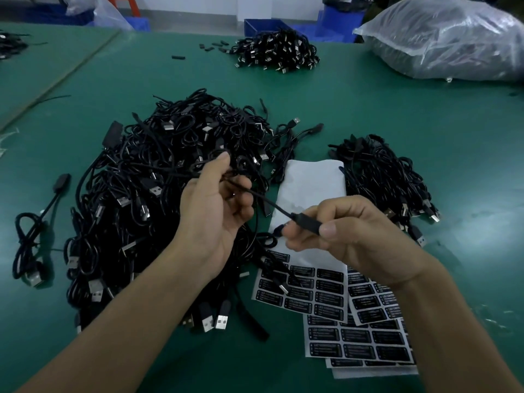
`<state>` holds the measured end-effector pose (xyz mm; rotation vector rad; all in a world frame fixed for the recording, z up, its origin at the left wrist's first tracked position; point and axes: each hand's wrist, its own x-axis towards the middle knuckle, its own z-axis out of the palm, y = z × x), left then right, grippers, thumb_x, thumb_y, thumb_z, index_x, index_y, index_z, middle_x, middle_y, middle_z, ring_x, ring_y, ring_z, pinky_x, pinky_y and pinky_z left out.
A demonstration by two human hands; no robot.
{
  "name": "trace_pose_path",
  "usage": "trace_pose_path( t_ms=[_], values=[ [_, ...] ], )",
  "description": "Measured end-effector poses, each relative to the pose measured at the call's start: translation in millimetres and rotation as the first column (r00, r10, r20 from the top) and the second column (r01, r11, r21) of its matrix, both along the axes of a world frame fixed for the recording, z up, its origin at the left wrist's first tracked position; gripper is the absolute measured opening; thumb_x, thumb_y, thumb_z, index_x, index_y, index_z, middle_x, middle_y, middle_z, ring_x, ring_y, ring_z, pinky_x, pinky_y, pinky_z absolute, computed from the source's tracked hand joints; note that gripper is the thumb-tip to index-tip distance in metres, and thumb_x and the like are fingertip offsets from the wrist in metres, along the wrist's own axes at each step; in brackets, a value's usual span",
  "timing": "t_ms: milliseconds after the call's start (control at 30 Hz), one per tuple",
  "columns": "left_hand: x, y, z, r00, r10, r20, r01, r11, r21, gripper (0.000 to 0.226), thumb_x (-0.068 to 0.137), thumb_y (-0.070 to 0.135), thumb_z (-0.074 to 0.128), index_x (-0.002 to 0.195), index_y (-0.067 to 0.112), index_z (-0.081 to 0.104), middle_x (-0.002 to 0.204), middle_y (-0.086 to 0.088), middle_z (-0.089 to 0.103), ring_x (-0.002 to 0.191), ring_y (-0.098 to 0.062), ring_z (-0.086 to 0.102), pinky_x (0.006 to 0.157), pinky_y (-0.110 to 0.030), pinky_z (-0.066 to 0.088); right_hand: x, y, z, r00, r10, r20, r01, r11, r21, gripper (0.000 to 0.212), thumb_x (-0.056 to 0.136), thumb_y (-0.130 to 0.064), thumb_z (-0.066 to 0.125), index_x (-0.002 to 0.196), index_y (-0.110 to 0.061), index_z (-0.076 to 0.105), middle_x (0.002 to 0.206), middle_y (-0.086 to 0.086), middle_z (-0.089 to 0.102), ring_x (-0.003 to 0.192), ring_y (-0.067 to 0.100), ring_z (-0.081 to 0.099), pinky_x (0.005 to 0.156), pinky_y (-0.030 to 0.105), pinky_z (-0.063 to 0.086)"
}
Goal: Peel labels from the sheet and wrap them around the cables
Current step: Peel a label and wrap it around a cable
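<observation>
Just above the label sheet (312,296), I am pinching the cable's (266,201) thick black end piece (307,224) between the thumb and fingertips of my right grip (348,239). My left grip (215,211), fingers curled, is holding the cord farther along, pulling it straight, I judge, so a label can go round. Left of the sheet the big heap (158,171) is lying on the tabletop (425,109), and right of it a smaller bundle (388,177) is sitting apart, probably finished ones.
</observation>
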<state>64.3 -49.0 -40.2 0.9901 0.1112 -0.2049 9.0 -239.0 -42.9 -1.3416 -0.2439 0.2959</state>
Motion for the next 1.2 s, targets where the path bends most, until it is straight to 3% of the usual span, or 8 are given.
trace_pose_path(
  t_ms=[233,467,567,633,767,900,1033,1200],
  values=[
    [-5.3,-4.0,-3.2,0.986,0.002,0.169,-0.032,0.984,0.174,0.017,0.098,0.025,0.063,0.084,0.017,0.056,0.062,0.003,0.066,0.047,-0.008,0.054,0.05,-0.02,0.049,3.6,2.2,9.4,0.987,-0.154,-0.046,0.131,0.935,-0.33,0.019,0.08,-0.033,0.072,0.096,-0.022,0.075,0.096,0.009,0.077,0.082,0.025,0.075,0.063,0.025,0.057],
    [-11.4,-6.4,-6.2,0.964,-0.071,0.258,-0.007,0.957,0.289,0.014,0.098,0.023,0.061,0.087,0.014,0.065,0.058,-0.001,0.065,0.044,-0.01,0.053,0.046,-0.02,0.046,21.5,30.6,11.4,0.936,-0.272,0.221,0.35,0.77,-0.533,0.032,0.099,-0.026,0.06,0.128,-0.039,0.054,0.078,0.002,0.073,0.062,0.016,0.07,0.054,0.019,0.051],
    [-11.7,-5.9,-5.9,0.959,-0.076,0.272,-0.02,0.943,0.333,0.021,0.098,0.026,0.061,0.081,0.016,0.066,0.049,0.003,0.057,0.037,-0.007,0.045,0.04,-0.018,0.04,32.9,44.4,10.8,0.922,-0.153,0.355,0.372,0.601,-0.707,0.007,0.098,-0.03,0.059,0.1,-0.035,0.064,0.071,-0.006,0.065,0.067,0.016,0.063,0.064,0.035,0.054],
    [-10.3,-4.9,-4.8,0.964,-0.049,0.263,-0.047,0.937,0.347,0.024,0.096,0.03,0.063,0.076,0.018,0.066,0.048,0.005,0.055,0.036,-0.005,0.043,0.038,-0.017,0.039,39.8,48.5,9.4,0.887,-0.196,0.417,0.454,0.532,-0.715,0.023,0.097,-0.036,0.059,0.075,-0.028,0.061,0.061,-0.01,0.059,0.061,0.007,0.055,0.058,0.029,0.047],
    [-5.5,-2.4,-3.6,0.992,-0.002,0.127,-0.03,0.969,0.247,0.024,0.094,0.033,0.067,0.092,0.013,0.054,0.053,0.006,0.058,0.036,-0.003,0.043,0.037,-0.016,0.038,54.4,46.5,14.7,0.765,-0.466,0.443,0.643,0.543,-0.54,0.046,0.096,-0.039,0.064,0.058,-0.016,0.049,0.039,-0.015,0.039,0.038,0.004,0.037,0.039,0.011,0.027],
    [-5.6,-5.1,-4.9,0.993,-0.107,0.055,0.084,0.944,0.319,0.028,0.1,0.034,0.059,0.081,0.014,0.053,0.051,0.004,0.056,0.034,-0.006,0.041,0.034,-0.019,0.037,67.7,51.2,28.8,0.687,-0.588,0.428,0.726,0.572,-0.381,0.045,0.095,-0.039,0.066,0.058,-0.019,0.049,0.042,-0.017,0.039,0.048,0.003,0.035,0.054,0.02,0.035],
    [-8.1,-4.3,-7.5,0.97,-0.236,0.051,0.192,0.883,0.427,0.045,0.106,0.035,0.046,0.073,0.013,0.067,0.045,0.002,0.049,0.029,-0.009,0.035,0.032,-0.019,0.032,69.1,67.3,48.2,0.709,-0.476,0.52,0.665,0.698,-0.267,0.024,0.093,-0.033,0.069,0.078,-0.014,0.068,0.059,0.001,0.051,0.058,0.011,0.044,0.06,0.044,0.05],
    [-3.1,0.3,-4.5,0.979,-0.202,-0.028,0.199,0.921,0.336,0.063,0.107,0.037,0.045,0.049,0.027,0.068,0.046,0.002,0.046,0.032,-0.009,0.035,0.033,-0.019,0.029,65.1,78.1,58.0,0.797,-0.244,0.552,0.447,0.854,-0.268,0.025,0.09,-0.023,0.074,0.068,-0.022,0.063,0.053,-0.011,0.053,0.048,0.004,0.049,0.053,0.022,0.042]
  ],
)
